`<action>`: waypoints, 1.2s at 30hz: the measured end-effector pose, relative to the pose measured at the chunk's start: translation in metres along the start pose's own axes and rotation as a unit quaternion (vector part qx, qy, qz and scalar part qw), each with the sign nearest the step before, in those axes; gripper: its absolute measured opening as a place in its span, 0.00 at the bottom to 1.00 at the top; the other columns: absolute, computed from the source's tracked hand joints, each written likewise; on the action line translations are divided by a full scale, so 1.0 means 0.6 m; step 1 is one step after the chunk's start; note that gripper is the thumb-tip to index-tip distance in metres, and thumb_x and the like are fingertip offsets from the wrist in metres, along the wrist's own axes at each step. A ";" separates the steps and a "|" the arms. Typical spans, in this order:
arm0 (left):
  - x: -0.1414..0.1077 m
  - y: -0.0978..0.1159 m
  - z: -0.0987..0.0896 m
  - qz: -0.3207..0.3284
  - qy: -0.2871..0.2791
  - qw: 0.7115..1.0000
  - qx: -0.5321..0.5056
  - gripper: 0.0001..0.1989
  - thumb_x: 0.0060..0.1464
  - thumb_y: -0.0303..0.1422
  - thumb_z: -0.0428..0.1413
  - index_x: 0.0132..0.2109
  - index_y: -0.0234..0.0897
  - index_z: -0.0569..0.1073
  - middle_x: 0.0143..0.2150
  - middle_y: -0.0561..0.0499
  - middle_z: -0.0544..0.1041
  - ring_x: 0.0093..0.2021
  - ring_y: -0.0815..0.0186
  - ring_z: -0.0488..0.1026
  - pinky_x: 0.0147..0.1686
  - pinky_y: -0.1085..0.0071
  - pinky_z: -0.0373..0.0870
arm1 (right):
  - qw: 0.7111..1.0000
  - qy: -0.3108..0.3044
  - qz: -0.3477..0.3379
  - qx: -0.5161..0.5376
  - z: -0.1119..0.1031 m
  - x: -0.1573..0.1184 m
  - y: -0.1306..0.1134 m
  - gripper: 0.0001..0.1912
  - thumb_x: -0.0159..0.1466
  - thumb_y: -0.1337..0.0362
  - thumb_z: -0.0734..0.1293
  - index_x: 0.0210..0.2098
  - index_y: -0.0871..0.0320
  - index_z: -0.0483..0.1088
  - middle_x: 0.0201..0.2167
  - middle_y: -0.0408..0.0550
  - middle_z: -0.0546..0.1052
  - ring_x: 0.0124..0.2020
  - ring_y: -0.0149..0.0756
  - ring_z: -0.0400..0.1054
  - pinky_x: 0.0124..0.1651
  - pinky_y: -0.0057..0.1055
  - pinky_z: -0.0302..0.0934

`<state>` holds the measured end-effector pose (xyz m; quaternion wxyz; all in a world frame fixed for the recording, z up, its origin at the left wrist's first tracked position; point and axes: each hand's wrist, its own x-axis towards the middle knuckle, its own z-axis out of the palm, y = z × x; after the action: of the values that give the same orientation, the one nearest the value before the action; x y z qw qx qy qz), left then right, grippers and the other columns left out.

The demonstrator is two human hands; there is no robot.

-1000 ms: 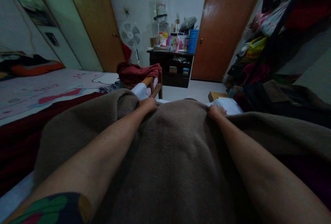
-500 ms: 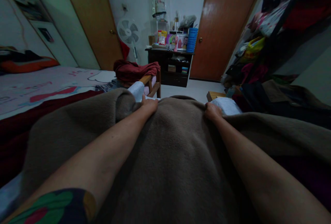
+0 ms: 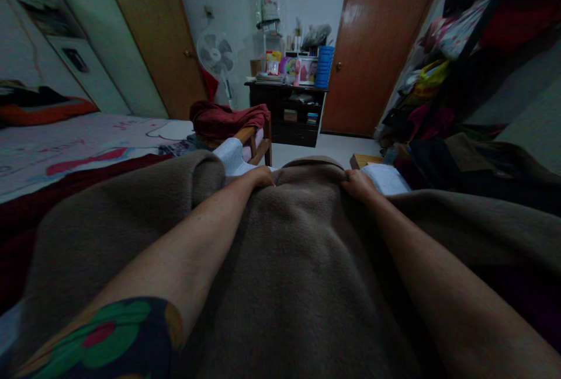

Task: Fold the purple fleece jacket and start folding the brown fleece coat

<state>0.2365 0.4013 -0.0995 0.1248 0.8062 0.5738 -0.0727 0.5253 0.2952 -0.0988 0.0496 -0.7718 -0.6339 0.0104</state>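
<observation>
A thick brown fleece cloth [image 3: 302, 262] spreads out in front of me, with wide parts to the left and right; I cannot tell if it is a coat or a blanket. At its far end my left hand [image 3: 262, 177] is closed on the edge, thumb and fingers pinching the cloth. My right hand [image 3: 358, 185] grips the same far edge on the other side. Between the hands a rounded fold stands up. White cloth [image 3: 230, 154] shows beyond my left hand, and another white piece [image 3: 388, 179] lies beside my right hand.
To the left is a bed with a pink printed sheet [image 3: 109, 128]. A wooden chair [image 3: 263, 148] holds a dark red cloth [image 3: 230, 115]. Further back stand a fan [image 3: 215, 55] and a dark cabinet [image 3: 284, 116]. Clothes [image 3: 473, 169] are piled at right.
My left hand has shifted slightly right and drawn in toward the middle. My right hand has moved a little left. The fold between them stands out more.
</observation>
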 end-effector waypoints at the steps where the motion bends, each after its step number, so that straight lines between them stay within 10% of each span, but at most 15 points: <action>1: -0.004 0.005 -0.003 -0.014 0.012 1.000 0.002 0.23 0.48 0.37 0.62 0.51 0.35 0.75 0.49 0.43 0.78 0.50 0.55 0.73 0.49 0.69 0.64 | 1.000 0.023 0.005 0.003 -0.004 -0.004 0.002 0.15 0.63 0.65 0.61 0.47 0.56 0.73 0.43 0.52 0.78 0.45 0.41 0.71 0.42 0.29 0.59; 8: -0.042 0.028 -0.013 -0.016 0.361 0.932 0.014 0.18 0.61 0.27 0.43 0.56 0.38 0.67 0.54 0.41 0.71 0.55 0.54 0.68 0.55 0.56 0.60 | 0.982 0.171 0.074 -0.024 -0.010 -0.029 -0.004 0.16 0.65 0.66 0.56 0.46 0.57 0.72 0.46 0.56 0.73 0.47 0.45 0.66 0.46 0.37 0.57; 17: -0.069 0.071 0.110 0.034 0.233 0.972 0.004 0.32 0.61 0.46 0.47 0.68 0.41 0.52 0.72 0.40 0.48 0.70 0.47 0.45 0.64 0.47 0.45 | 0.987 0.148 0.002 -0.062 0.056 -0.051 -0.057 0.27 0.66 0.63 0.54 0.64 0.63 0.56 0.66 0.60 0.57 0.66 0.51 0.45 0.65 0.50 0.33; 22: -0.085 0.079 0.156 0.074 0.154 0.985 -0.009 0.34 0.60 0.56 0.40 0.70 0.52 0.49 0.73 0.47 0.44 0.71 0.44 0.41 0.64 0.43 0.42 | 1.000 0.006 -0.013 -0.020 0.110 -0.065 -0.062 0.31 0.69 0.50 0.49 0.68 0.55 0.50 0.70 0.50 0.48 0.69 0.47 0.39 0.66 0.52 0.34; 30: -0.047 0.013 0.079 -0.001 0.305 0.952 0.007 0.45 0.53 0.49 0.55 0.70 0.37 0.46 0.73 0.39 0.37 0.72 0.48 0.33 0.66 0.47 0.32 | 0.995 0.086 0.054 0.000 0.082 -0.031 -0.016 0.27 0.67 0.57 0.56 0.62 0.64 0.59 0.64 0.61 0.59 0.65 0.48 0.50 0.64 0.43 0.45; 33: -0.023 -0.016 0.041 -0.036 0.272 0.961 -0.032 0.55 0.44 0.46 0.63 0.71 0.35 0.42 0.72 0.35 0.42 0.71 0.47 0.37 0.66 0.45 0.33 | 0.987 0.120 0.112 0.001 0.063 -0.013 -0.005 0.31 0.65 0.58 0.59 0.64 0.68 0.53 0.65 0.65 0.56 0.67 0.53 0.45 0.65 0.47 0.41; 36: -0.011 -0.028 0.017 -0.023 0.207 0.974 -0.093 0.50 0.42 0.45 0.65 0.68 0.35 0.52 0.65 0.36 0.63 0.66 0.46 0.57 0.64 0.46 0.47 | 0.988 0.023 0.152 0.026 0.051 -0.001 0.004 0.32 0.63 0.54 0.62 0.61 0.67 0.58 0.57 0.65 0.67 0.62 0.56 0.56 0.62 0.52 0.46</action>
<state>0.2186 0.3975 -0.1095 0.0764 0.7753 0.6096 0.1465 0.5249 0.2958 -0.1297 0.0820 -0.8575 -0.5077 0.0166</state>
